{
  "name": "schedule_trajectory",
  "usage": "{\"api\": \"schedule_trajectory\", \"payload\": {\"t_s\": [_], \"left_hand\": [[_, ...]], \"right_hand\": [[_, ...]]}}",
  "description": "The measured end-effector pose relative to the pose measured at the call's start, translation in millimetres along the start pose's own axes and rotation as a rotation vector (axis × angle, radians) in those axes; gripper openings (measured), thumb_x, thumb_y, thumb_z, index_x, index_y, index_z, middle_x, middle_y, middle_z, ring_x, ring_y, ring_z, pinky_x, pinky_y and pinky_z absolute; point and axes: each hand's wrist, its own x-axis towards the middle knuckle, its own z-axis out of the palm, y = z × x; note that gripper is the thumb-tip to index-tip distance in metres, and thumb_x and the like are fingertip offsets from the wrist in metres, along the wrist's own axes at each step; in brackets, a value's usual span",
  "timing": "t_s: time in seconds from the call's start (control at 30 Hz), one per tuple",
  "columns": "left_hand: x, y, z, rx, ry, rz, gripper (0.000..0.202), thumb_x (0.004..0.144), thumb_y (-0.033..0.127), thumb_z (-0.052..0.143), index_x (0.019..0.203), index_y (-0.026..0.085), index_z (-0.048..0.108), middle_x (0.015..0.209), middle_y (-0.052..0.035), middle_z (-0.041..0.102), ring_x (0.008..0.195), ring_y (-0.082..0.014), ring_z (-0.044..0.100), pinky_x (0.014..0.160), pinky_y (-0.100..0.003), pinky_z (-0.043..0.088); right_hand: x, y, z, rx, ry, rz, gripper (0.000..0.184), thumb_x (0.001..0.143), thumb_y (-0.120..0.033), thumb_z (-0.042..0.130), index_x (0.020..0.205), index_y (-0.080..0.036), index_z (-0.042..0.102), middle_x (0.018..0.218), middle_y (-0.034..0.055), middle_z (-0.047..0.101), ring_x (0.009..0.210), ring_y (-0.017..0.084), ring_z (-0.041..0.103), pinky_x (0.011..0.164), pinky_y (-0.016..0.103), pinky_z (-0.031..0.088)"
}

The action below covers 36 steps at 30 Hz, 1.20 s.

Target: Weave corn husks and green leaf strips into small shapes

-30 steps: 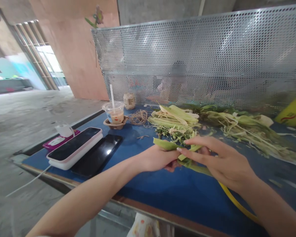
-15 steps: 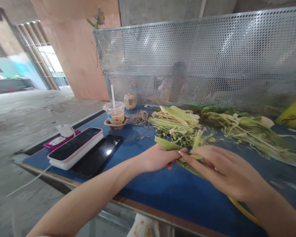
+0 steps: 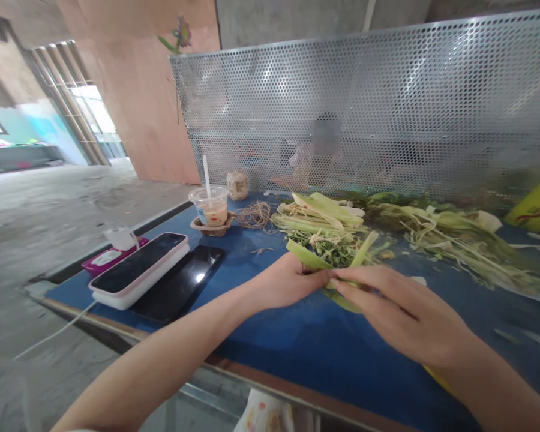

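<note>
Both my hands meet over the blue table (image 3: 297,354) on a green leaf strip (image 3: 308,255), folded between them. My left hand (image 3: 288,282) is closed, pinching the leaf's left part, whose end sticks up and left. My right hand (image 3: 400,312) pinches the same leaf from the right with its fingers pressed together; another end of the leaf (image 3: 364,243) points up between the hands. Just behind them lies a small heap of green cuttings (image 3: 328,246).
Piles of pale green leaves (image 3: 319,213) and stalks (image 3: 454,237) lie further back. At left are a phone on a white power bank (image 3: 137,270), a second phone (image 3: 180,288), a drink cup with straw (image 3: 209,207), a twine coil (image 3: 254,214). A perforated metal screen (image 3: 364,108) stands behind, a person beyond it.
My right hand has drawn in and closed on the leaf. The leaf has been folded, its ends now tilting upward. The yellow strip under my right forearm is mostly hidden now.
</note>
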Motion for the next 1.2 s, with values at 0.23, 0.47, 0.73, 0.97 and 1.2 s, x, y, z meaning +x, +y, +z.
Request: {"api": "schedule_trajectory", "payload": {"t_s": [0.23,0.47,0.73,0.97,1.2], "left_hand": [[0,-5,-4.3,-0.062,0.029,-0.125,0.017,0.075,0.026,0.055,0.079,0.011,0.063,0.069,-0.0017,0.062,0.056,-0.0099,0.056,0.058,-0.022,0.048],[1,-1,-4.1,-0.188,0.067,-0.132,0.009,0.073,0.02,0.056,0.069,0.014,0.061,0.064,0.0016,0.061,0.055,-0.0079,0.056,0.057,-0.019,0.045],[0,5,-7.2,-0.229,0.147,-0.18,0.021,0.075,0.025,0.056,0.057,0.014,0.055,0.046,0.0063,0.046,0.037,-0.0026,0.035,0.037,-0.016,0.027],[1,5,-9.1,-0.258,0.204,-0.234,0.025,0.075,0.037,0.055,0.069,0.013,0.061,0.053,0.003,0.056,0.036,-0.0027,0.035,0.035,-0.017,0.026],[3,7,-6.5,-0.323,0.207,-0.252,0.021,0.077,0.027,0.053,0.064,0.013,0.06,0.052,0.0026,0.055,0.039,-0.0036,0.04,0.037,-0.016,0.03]], "right_hand": [[0,3,-1,0.084,-0.07,0.047,0.027,0.087,-0.015,0.039,0.107,-0.018,0.057,0.1,0.0045,0.065,0.096,0.016,0.058,0.086,0.028,0.048],[6,-1,-5,0.019,0.027,-0.076,0.031,0.085,-0.009,0.037,0.11,-0.016,0.055,0.101,0.0077,0.066,0.09,0.019,0.061,0.079,0.034,0.051],[0,-6,12,-0.102,-0.012,-0.03,0.035,0.082,-0.012,0.047,0.116,-0.017,0.052,0.119,0.0105,0.056,0.107,0.021,0.052,0.088,0.037,0.046],[8,-6,11,-0.249,0.112,0.034,0.073,0.078,-0.016,0.055,0.139,-0.012,0.014,0.115,0.012,0.059,0.101,0.024,0.053,0.084,0.042,0.043],[10,-8,13,-0.253,0.001,0.021,0.061,0.081,-0.014,0.048,0.137,-0.015,0.023,0.123,0.0073,0.054,0.114,0.023,0.046,0.091,0.042,0.037]]}}
